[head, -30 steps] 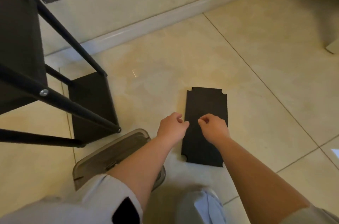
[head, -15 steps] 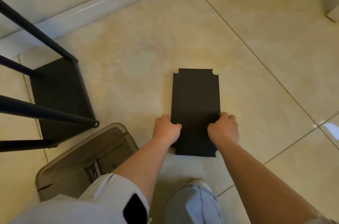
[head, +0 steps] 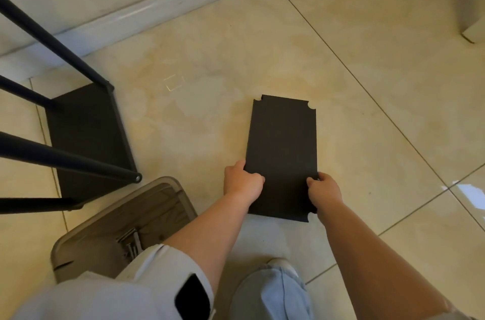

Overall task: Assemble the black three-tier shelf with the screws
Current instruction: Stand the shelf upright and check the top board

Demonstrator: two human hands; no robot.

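Observation:
A flat black shelf board (head: 282, 141) with notched corners lies on the tiled floor ahead of me. My left hand (head: 242, 180) grips its left long edge near the close end, thumb on top. My right hand (head: 324, 190) grips the right long edge opposite, fingers curled round the edge. To the left, the partly built black shelf frame (head: 86, 136) lies on its side, with round poles (head: 63, 159) reaching toward the left edge and one board fixed at their ends.
A grey plastic box (head: 123, 225) with metal parts inside sits on the floor by my left knee. A white skirting board (head: 157, 9) runs along the wall behind. A white furniture leg (head: 472, 33) stands at the far right.
Both hands went from hovering over the board's middle to its two long edges and took hold of them. The view tilted further down toward the floor.

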